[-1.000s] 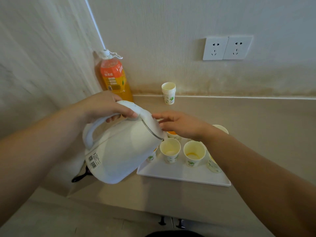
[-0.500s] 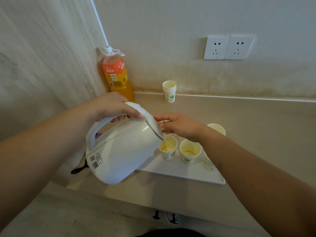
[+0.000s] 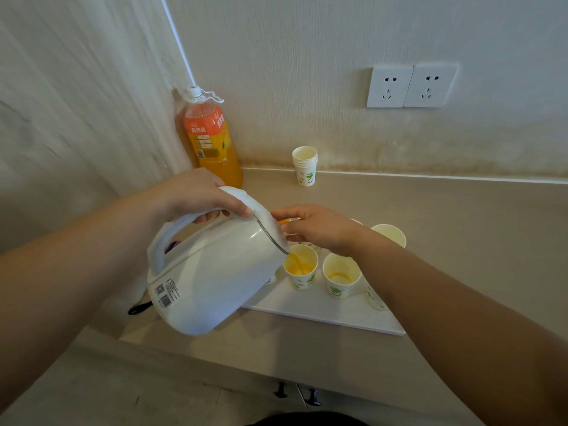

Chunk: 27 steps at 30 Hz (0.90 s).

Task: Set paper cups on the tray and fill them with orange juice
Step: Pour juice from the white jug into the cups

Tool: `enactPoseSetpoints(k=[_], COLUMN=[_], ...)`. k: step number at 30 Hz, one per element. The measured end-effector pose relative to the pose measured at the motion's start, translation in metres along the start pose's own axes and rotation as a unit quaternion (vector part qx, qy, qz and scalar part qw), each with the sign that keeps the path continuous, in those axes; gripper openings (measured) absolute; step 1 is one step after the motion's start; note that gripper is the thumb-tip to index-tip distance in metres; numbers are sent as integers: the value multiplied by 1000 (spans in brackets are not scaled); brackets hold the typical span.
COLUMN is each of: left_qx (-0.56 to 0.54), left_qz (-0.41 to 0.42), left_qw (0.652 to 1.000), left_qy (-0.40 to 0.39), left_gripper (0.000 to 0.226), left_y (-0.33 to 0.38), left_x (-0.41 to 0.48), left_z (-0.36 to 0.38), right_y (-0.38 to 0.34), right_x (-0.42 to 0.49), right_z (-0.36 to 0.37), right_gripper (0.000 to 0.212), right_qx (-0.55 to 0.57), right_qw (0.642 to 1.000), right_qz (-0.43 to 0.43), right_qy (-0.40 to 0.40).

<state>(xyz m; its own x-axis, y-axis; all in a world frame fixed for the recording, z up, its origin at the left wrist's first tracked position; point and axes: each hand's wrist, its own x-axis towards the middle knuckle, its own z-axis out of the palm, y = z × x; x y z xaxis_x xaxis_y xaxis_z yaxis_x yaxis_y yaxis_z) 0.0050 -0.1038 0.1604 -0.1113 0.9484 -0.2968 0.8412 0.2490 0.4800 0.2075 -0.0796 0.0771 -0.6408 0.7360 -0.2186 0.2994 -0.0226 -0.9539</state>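
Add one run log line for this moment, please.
step: pouring | left hand grips tilted kettle | juice streaming into cup on tray | right hand at lid, grip unclear

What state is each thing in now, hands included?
White plastic kettle, tilted, pouring juice.
Left hand, grips kettle handle.
Right hand, fingertips at kettle lid.
Front-left paper cup, being filled.
Middle paper cup, juice covers bottom.
Far-right paper cup, looks empty.
Orange juice bottle, upright, capped.
Stacked paper cups, upright.
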Motion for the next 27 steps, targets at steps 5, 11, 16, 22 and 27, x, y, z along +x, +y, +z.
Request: enactPoseSetpoints(k=[5, 11, 16, 22, 27], left_qx=[8, 14, 7, 25, 34], left_qz=[-6, -8, -11, -3, 4], left_qw=[1000, 1000, 1000, 1000, 999], left_qy=[1, -2, 1, 4, 3], left_gripper=[48, 53, 51, 52, 52], left_y=[1, -2, -2, 1, 4], left_x=[-3, -5, -6, -6, -6], left_z=[-4, -6, -7, -12, -14], right_y=[3, 6, 3, 3, 1], right_x=[5, 10, 11, 14, 14], right_z=[3, 5, 5, 4, 3], right_gripper=[41, 41, 40, 43, 43], right_qx=[7, -12, -26, -33, -29], right_qw=[1000, 1000, 999, 999, 999], right_qz=[-10, -10, -12, -13, -14], right_qy=[-10, -10, -14, -4, -6])
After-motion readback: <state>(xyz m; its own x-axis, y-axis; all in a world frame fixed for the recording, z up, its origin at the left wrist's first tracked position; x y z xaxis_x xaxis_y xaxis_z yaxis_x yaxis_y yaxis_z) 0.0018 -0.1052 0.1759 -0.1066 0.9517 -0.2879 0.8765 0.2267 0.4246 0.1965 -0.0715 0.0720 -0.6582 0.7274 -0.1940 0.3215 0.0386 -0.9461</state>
